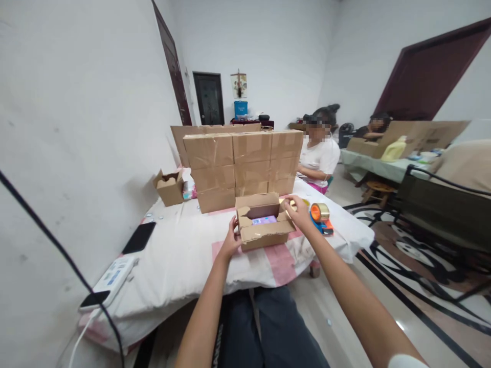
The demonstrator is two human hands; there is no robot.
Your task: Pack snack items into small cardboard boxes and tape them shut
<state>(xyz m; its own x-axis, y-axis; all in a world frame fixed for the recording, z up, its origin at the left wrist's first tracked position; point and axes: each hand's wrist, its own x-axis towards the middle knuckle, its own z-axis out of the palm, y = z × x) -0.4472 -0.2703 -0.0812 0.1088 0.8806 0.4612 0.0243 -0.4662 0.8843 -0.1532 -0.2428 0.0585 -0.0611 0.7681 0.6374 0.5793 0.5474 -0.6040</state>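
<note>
An open cardboard box (264, 240) stands near the table's front edge with its flaps raised. Inside it lies a purple packet (264, 220) with a label on it. My left hand (231, 239) holds the box's left side, fingers on the cardboard. At the right flap, my right hand (297, 211) has thumb and fingers closed on the cardboard edge. Just right of the box sits a tape dispenser (321, 221) in blue and orange with a roll of tape. Behind the box rises a stack of closed cardboard boxes (251, 168).
A smaller open box (169, 190) stands at the back left of the cloth-covered table (172, 245). A black phone (140, 237) and a white power strip (113, 278) lie at the left. A person (318, 153) sits beyond the table's right side.
</note>
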